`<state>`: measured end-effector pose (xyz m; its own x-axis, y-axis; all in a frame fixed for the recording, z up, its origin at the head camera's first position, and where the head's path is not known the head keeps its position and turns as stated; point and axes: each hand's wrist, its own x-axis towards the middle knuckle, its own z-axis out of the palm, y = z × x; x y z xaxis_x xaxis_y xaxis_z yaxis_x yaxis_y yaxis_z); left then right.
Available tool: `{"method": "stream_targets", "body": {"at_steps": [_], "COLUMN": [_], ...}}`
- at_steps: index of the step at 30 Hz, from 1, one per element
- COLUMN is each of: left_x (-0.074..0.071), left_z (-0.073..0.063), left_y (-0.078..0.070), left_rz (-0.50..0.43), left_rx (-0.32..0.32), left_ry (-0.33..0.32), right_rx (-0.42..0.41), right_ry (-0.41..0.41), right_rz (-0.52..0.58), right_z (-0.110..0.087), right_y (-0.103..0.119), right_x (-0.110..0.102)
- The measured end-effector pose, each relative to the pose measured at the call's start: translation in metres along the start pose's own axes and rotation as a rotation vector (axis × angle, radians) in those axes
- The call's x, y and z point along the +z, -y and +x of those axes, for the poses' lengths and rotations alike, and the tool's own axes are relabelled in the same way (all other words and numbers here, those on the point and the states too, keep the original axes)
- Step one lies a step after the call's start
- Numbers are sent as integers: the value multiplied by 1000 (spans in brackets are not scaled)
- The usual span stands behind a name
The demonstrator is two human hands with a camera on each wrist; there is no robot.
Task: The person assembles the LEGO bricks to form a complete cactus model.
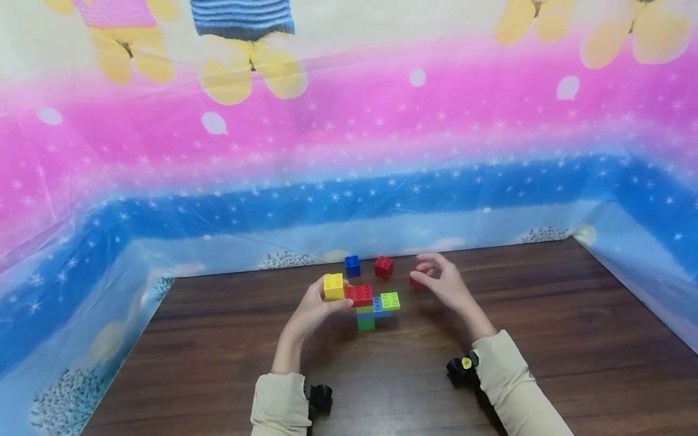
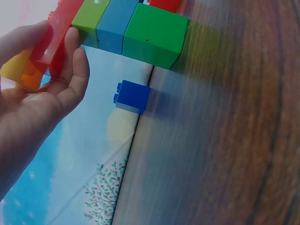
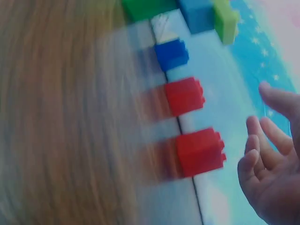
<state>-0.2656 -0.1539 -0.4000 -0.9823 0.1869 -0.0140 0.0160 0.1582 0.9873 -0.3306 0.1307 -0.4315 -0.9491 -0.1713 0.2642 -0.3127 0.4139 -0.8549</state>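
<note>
My left hand (image 1: 312,312) grips a built piece of toy building bricks by its red brick (image 1: 361,295), thumb on the near side. A yellow brick (image 1: 333,286) sits at the left end, with an orange brick (image 2: 30,78) under it in the left wrist view. Below and to the right are a green brick (image 1: 366,323), a blue brick (image 2: 116,23) and a lime brick (image 1: 390,300). My right hand (image 1: 448,286) hovers near a loose red brick (image 3: 200,151); the right wrist view shows a gap between them, its fingers loosely bent and holding nothing.
Another loose red brick (image 1: 384,267) and a loose dark blue brick (image 1: 352,266) stand in a row near the back edge of the brown wooden table (image 1: 218,351). A printed cloth (image 1: 349,212) hangs behind the table and along its sides.
</note>
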Motion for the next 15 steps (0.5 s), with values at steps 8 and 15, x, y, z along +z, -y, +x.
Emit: {"method": "stream_targets", "body": {"at_steps": [8,15], "left_x": [0,0], "left_z": [-2,0], "left_y": [2,2], "left_rz": [-1,-19], "left_rx": [9,18], "left_ry": [16,19], "right_rx": [80,197], "right_ry": [-91,4], "right_rz": [-36,53], "right_z": [-2,3], "right_y": [-15,-23], "right_x": [-3,3]}}
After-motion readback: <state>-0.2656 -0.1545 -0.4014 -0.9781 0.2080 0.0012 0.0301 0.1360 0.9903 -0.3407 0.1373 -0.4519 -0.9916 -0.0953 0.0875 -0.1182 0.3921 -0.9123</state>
